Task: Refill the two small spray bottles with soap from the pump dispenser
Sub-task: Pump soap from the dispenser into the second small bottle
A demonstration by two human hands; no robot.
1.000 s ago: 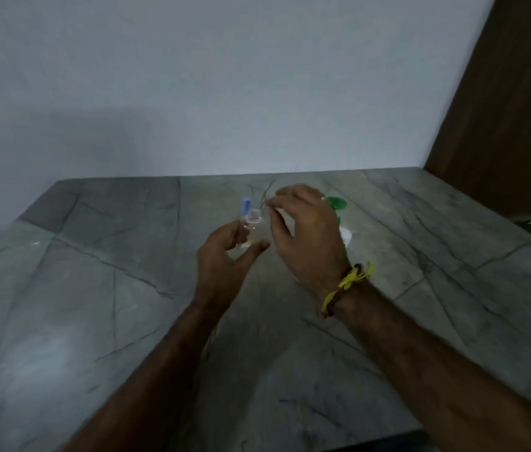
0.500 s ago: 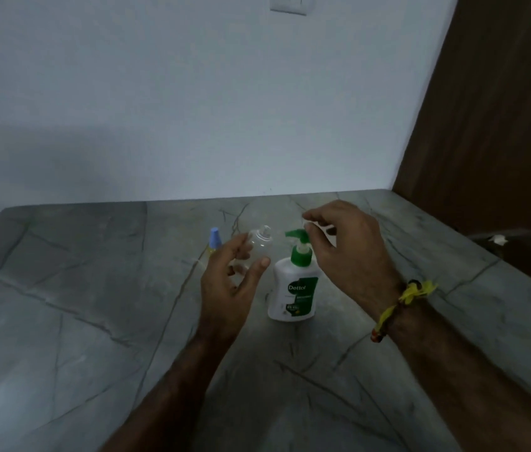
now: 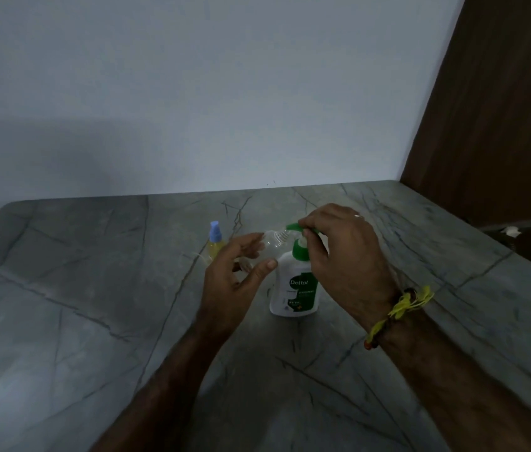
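My left hand grips the small clear plastic spray bottle, tilting its open neck under the green-topped white pump dispenser spout at its twelve o'clock, where my right hand curls over the pump to press.

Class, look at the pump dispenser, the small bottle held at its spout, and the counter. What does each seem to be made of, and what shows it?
Pump dispenser: probably opaque white plastic with a green plastic pump; smooth, printed label.
Small bottle in the left hand: clear, likely plastic; the hand shows through it, threaded neck.
Counter: looks like polished grey stone, perhaps marble; dark veins, soft sheen.
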